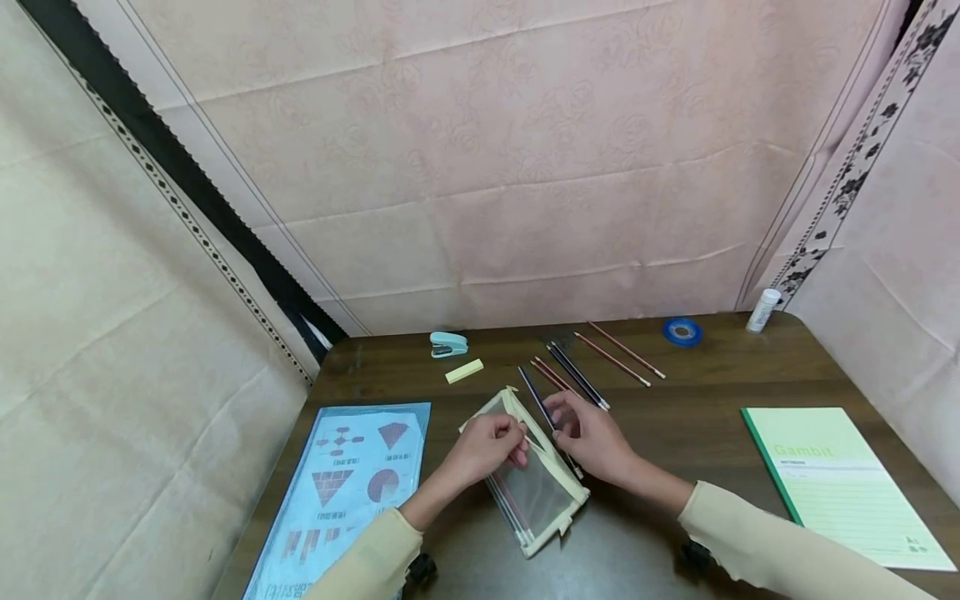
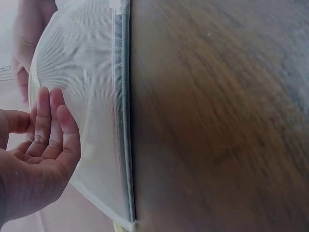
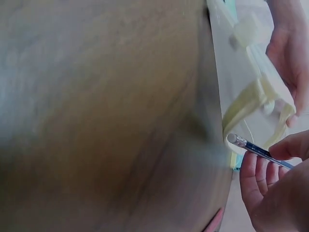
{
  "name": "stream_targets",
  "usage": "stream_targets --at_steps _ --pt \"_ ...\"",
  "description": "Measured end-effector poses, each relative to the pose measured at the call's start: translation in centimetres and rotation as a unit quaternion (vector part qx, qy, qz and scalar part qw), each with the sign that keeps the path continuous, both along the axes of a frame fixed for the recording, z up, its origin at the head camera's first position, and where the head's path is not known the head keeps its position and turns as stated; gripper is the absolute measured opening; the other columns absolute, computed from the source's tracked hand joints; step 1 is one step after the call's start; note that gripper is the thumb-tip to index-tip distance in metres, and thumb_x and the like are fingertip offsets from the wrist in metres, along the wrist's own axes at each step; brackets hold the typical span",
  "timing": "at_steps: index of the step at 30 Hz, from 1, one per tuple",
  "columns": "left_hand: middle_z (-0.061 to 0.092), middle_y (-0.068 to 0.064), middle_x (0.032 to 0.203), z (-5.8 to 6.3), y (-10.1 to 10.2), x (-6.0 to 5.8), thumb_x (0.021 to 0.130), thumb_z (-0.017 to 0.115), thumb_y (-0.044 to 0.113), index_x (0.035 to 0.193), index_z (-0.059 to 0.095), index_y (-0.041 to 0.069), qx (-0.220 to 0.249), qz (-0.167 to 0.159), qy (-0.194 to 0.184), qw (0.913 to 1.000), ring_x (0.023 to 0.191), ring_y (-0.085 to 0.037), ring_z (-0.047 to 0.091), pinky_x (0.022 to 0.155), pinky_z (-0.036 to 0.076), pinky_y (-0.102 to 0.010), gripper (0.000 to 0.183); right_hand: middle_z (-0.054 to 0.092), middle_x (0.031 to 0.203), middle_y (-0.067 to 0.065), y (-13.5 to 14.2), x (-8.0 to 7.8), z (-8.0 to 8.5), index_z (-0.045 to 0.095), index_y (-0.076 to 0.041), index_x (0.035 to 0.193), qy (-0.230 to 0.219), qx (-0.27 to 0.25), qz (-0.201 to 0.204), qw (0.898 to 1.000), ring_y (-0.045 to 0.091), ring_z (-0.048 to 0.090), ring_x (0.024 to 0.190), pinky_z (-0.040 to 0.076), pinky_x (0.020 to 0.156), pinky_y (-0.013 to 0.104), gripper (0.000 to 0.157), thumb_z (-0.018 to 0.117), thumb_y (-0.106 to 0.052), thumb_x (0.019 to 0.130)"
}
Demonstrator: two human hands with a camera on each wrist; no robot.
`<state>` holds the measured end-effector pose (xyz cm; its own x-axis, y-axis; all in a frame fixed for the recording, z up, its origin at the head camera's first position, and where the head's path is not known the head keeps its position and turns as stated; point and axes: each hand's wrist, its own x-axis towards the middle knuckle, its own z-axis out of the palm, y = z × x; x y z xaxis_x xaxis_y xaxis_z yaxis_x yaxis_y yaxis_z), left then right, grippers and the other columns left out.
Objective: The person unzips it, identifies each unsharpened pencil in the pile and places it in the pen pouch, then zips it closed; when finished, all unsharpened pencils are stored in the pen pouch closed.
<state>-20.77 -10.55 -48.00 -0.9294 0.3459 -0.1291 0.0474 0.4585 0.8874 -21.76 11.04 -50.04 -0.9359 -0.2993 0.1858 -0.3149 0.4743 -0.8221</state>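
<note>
A clear mesh pencil pouch (image 1: 534, 483) with cream fabric edging lies flat near the front middle of the dark wooden tabletop (image 1: 697, 433), its zipped long side running along the wood in the left wrist view. Its far end is pulled open, and through the see-through wall something thin and reddish seems to lie along the left edge, though the head view is too small to be sure.

The left hand (image 1: 491, 446) pinches the cream rim at the pouch's mouth, fingers curled on it. The right hand (image 1: 588, 433) grips a dark blue pencil (image 3: 258, 151) with a metal-capped end, its fingers curled round it right at the mouth of the pouch.

Just beyond the hands, more pencils (image 1: 573, 379) lie loose on the tabletop. Farther back sit a teal stapler (image 1: 448, 343), a yellow eraser (image 1: 464, 371), a blue tape roll (image 1: 682, 332) and a small white bottle (image 1: 763, 309). A blue diagram sheet (image 1: 345, 492) lies at the left, a green notebook (image 1: 840, 479) at the right.
</note>
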Motion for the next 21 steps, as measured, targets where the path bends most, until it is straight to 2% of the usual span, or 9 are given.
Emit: stream_targets --at_steps 6,12,16,21 --pt "0.071 -0.001 0.073 0.1 0.0 0.1 0.098 0.054 0.029 0.081 0.068 0.015 0.007 0.002 -0.001 1.0000 0.068 -0.015 0.071 0.068 0.059 -0.039 0.026 0.064 0.094 0.002 -0.4 0.6 0.0 0.057 -0.021 0.117 -0.027 -0.009 0.004 1.000 0.014 0.061 0.072 0.050 0.065 0.022 0.044 0.066 0.001 0.080" --pt "0.071 -0.002 0.074 -0.1 0.0 0.1 0.098 0.054 0.030 0.082 0.068 0.014 0.008 0.002 -0.001 1.0000 0.068 -0.016 0.071 0.068 0.059 -0.039 0.026 0.063 0.094 0.002 -0.7 0.8 0.2 0.058 -0.021 0.116 -0.023 -0.041 -0.013 0.999 0.016 0.061 0.074 0.051 0.066 0.023 0.044 0.067 0.002 0.081" --pt "0.071 -0.004 0.074 -0.1 0.0 0.0 0.098 0.054 0.029 0.082 0.068 0.011 0.016 0.001 0.001 0.9999 0.068 -0.017 0.071 0.068 0.059 -0.040 0.027 0.063 0.095 0.003 -0.9 1.0 0.2 0.057 -0.022 0.116 -0.024 -0.054 -0.010 0.998 0.017 0.063 0.076 0.052 0.066 0.024 0.044 0.068 0.002 0.081" --pt "0.071 -0.004 0.073 0.0 0.0 0.0 0.099 0.054 0.029 0.082 0.067 0.011 0.016 0.003 -0.004 0.9999 0.069 -0.017 0.071 0.069 0.059 -0.041 0.028 0.064 0.097 0.006 -1.2 1.4 0.0 0.057 -0.018 0.117 -0.065 -0.061 0.009 0.996 0.018 0.063 0.077 0.053 0.065 0.024 0.042 0.067 0.002 0.081"
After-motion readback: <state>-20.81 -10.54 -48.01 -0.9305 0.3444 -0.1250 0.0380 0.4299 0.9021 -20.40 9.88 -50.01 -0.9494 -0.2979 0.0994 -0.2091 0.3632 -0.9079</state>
